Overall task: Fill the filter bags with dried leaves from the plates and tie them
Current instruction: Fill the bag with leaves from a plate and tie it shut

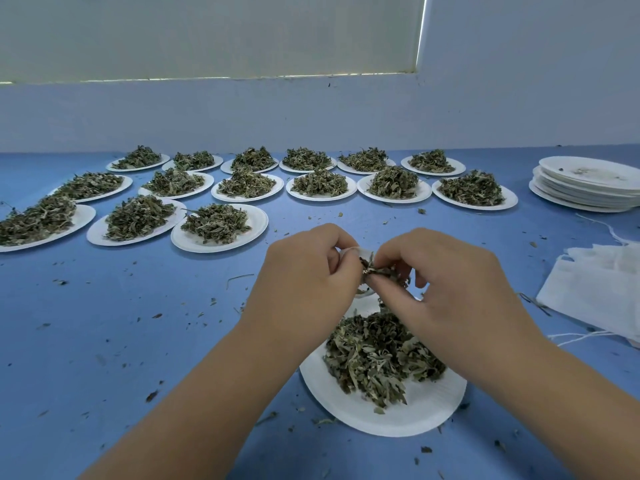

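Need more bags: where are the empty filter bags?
Head view, far right: the empty filter bags lie on the table, nearer than the plate stack.

**A:** so what's actually sitting on that desk point(138, 341)?

**B:** blue top, loads of white plates point(258, 223) in three rows toward the back: six, six, then three off to the left. every one's heaped with dried leaves point(214, 223). one more heaped plate point(415, 410) sits closest to the person.

**A:** and the right side?

**B:** stack of empty plates point(585, 197) at the far right, pile of white filter bags point(595, 292) nearer, string point(581, 337) trailing off them. leaf crumbs point(152, 395) scattered pretty much everywhere.
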### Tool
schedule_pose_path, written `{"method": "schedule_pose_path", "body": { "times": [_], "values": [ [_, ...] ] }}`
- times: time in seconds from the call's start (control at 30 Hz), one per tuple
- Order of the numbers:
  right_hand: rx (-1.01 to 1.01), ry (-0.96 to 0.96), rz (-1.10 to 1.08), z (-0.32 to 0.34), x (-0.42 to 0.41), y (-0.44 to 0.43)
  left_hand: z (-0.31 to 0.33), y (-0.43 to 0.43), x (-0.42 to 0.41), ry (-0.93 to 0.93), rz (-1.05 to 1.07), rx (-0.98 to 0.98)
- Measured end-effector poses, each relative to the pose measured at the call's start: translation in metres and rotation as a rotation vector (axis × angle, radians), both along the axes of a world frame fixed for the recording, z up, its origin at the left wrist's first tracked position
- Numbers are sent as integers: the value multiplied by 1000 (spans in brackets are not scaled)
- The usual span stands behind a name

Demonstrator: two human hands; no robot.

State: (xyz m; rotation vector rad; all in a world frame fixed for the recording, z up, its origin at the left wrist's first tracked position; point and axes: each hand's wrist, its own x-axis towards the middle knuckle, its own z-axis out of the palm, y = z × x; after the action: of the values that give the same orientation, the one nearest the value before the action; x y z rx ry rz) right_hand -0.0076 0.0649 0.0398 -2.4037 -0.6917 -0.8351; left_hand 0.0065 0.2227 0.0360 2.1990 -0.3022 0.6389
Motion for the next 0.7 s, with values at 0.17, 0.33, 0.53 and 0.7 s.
{"method": "schedule_pose_path", "body": {
  "times": [0.17, 0.33, 0.53, 0.7],
  "values": [
    [-43, 10, 41, 0, 0, 0, 1, -2, -1, 46, -12, -60],
    [-12, 93, 48, 0, 1, 2, 1, -4, -3, 67, -54, -47],
    [28, 57, 25, 0, 1, 3, 0, -5, -3, 86, -81, -35],
    [54, 19, 98, -2, 1, 0, 1, -1, -1, 133, -86, -123]
  ]
}}
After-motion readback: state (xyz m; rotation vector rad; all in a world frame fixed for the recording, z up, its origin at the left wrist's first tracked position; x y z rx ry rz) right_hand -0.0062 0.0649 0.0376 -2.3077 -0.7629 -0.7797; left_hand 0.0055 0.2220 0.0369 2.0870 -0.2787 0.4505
